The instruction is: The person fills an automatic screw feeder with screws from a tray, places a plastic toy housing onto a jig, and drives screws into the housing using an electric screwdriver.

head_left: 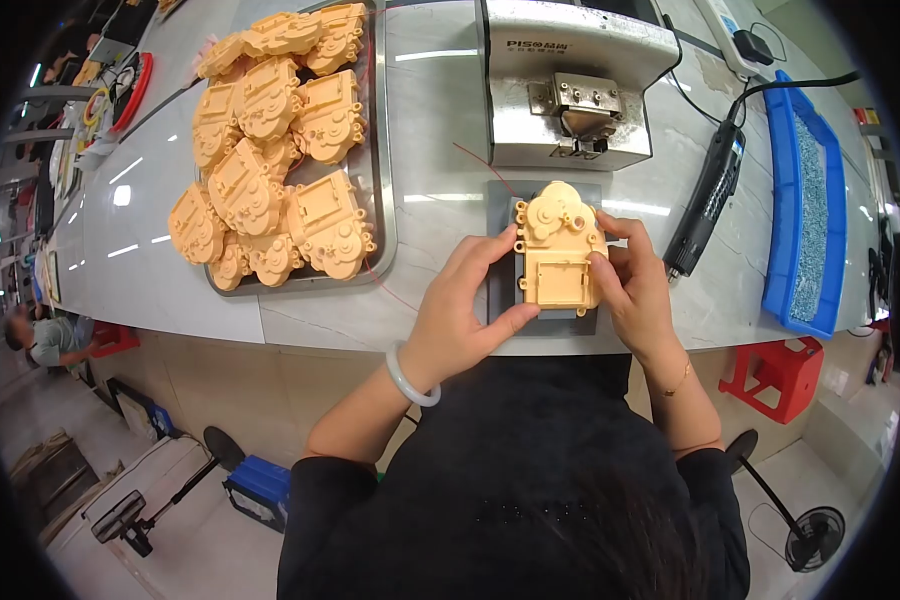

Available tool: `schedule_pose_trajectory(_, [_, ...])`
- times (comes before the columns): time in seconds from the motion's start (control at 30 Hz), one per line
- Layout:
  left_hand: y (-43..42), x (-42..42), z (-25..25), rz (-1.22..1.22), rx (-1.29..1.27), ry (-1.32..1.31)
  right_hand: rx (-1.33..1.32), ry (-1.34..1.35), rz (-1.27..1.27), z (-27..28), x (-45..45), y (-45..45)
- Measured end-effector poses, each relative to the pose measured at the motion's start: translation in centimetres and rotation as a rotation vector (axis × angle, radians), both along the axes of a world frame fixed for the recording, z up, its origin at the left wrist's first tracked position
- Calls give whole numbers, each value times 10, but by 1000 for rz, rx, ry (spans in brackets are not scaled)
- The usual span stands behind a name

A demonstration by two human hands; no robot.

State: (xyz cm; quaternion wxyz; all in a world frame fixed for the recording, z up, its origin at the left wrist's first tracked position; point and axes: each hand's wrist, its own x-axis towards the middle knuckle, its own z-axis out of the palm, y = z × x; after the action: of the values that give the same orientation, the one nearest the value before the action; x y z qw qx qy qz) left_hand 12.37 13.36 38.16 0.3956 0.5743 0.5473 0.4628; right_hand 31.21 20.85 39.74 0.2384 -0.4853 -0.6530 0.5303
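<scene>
Black shirt (510, 440) below, left hand (458, 308) and right hand (637, 290) gripping a yellow casing (558, 256)

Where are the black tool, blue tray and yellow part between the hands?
Black tool (708, 203): head view, middle of its body.
Blue tray (784, 200): head view, its left wall.
Yellow part (560, 250): head view, middle of its face.

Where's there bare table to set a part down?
Bare white marbled tabletop lies between the silver metal tray and silver boxy machine, and left of that tray. Crowded: the grey rectangular pad, under the yellow plastic housing, left hand and right hand.
</scene>
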Motion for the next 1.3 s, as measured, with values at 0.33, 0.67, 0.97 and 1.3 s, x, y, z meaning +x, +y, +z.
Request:
schedule_pose_trajectory(0.33, [-2, 10, 0, 55, 43, 26, 701, -215, -304, 11, 44, 20])
schedule_pose_trajectory(0.67, [-2, 22, 7, 25, 7, 178, -135, 349, -429, -16, 100, 94])
schedule_pose_trajectory(0.97, [1, 15, 9, 1, 7, 123, 127, 915, -13, 72, 46, 76])
schedule_pose_trajectory(1.3, [11, 8, 6, -15, 25, 64, 647, 885, 2, 104, -50, 106])
